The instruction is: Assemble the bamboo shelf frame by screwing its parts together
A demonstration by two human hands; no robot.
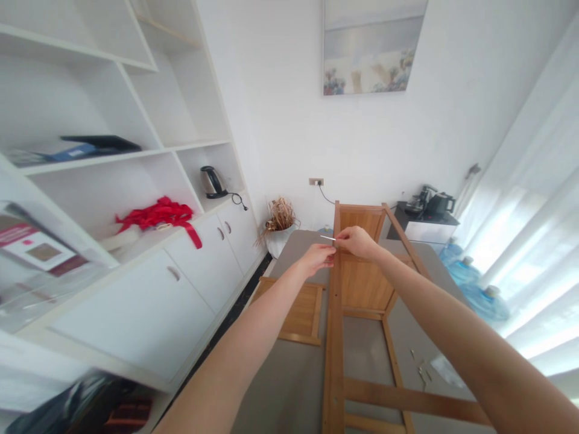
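Both my arms reach out over a wooden chair frame (335, 337) that lies on a grey table (289, 374). My right hand (357, 241) pinches a thin silver metal tool (328, 238), held above the frame's left rail. My left hand (319, 258) is closed just below and left of it, fingers curled against the rail near the tool; whether it holds anything is hidden.
A loose wooden panel (296, 310) lies left of the frame. Small hardware and a clear bag (434, 367) sit at the right. White shelves and cabinets (149, 283) line the left. Water bottles (479, 295) stand by the curtain.
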